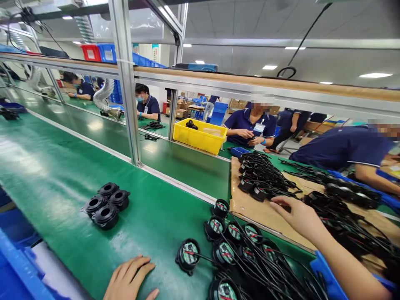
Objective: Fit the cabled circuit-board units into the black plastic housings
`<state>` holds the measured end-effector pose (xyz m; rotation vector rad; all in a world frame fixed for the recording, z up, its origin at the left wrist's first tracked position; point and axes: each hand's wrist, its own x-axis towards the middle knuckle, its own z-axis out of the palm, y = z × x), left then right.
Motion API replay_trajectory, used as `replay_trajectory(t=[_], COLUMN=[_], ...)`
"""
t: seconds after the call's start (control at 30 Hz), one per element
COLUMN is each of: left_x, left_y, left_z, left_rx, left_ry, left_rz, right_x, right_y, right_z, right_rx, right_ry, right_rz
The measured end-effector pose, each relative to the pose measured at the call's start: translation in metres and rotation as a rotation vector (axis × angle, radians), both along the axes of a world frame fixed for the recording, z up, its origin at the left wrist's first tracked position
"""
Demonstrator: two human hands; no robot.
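My left hand (129, 278) lies on the green work surface (150, 208) with its fingers stretched out, holding nothing. To its right sits a round black housing (188, 255) with a green circuit board and a cable. Beside that are several more such cabled housings (225, 252), their black cables running to the lower right. My right hand (298, 216) reaches over the cardboard sheet (250, 206), fingers slightly apart, near a black cabled unit (259, 192) at the front of a row. No object shows between its fingers; whether it touches a cable is unclear.
A cluster of black ring-shaped housings (108, 204) stands left of centre. Across the metal frame (125, 83) are a yellow bin (200, 135) and a co-worker (250, 125) handling a small part. More cabled units (350, 189) lie right. A blue bin (18, 262) borders the lower left.
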<state>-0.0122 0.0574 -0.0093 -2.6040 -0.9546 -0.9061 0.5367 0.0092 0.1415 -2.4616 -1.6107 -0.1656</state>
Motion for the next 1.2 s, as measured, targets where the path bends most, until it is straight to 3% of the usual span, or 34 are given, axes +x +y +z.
replay_trajectory(t=[0.1,0.23,0.33,0.5,0.6,0.8,0.97,1.07,1.2], left_x=[0.002,0.002,0.001,0.001,0.002,0.003,0.002,0.003,0.003], left_y=[-0.008,-0.015,-0.018,-0.020,-0.021,-0.024,-0.025,-0.024,-0.023], left_z=[0.005,0.005,0.005,0.006,0.005,0.007,0.009,0.010,0.008], left_rx=[-0.065,-0.159,-0.238,-0.281,-0.297,-0.349,-0.361,-0.381,-0.386], left_ry=[0.013,0.020,0.015,-0.016,-0.025,-0.035,-0.029,-0.030,-0.025], left_rz=[0.020,0.041,0.051,0.048,0.049,0.060,0.046,0.054,0.050], right_x=[-0.065,-0.126,-0.137,-0.129,-0.130,-0.150,-0.208,-0.242,-0.264], right_y=[-0.020,-0.035,-0.011,0.046,0.059,0.052,0.019,0.005,0.009], right_z=[-0.004,0.000,0.000,-0.010,-0.021,-0.022,-0.010,-0.017,-0.031], right_rx=[0.015,0.036,0.051,-0.045,-0.124,-0.123,-0.198,-0.266,-0.265], right_ry=[0.109,0.147,0.156,0.181,0.172,0.142,0.240,0.246,0.194], right_rz=[0.234,0.375,0.422,0.474,0.471,0.494,0.698,0.750,0.663])
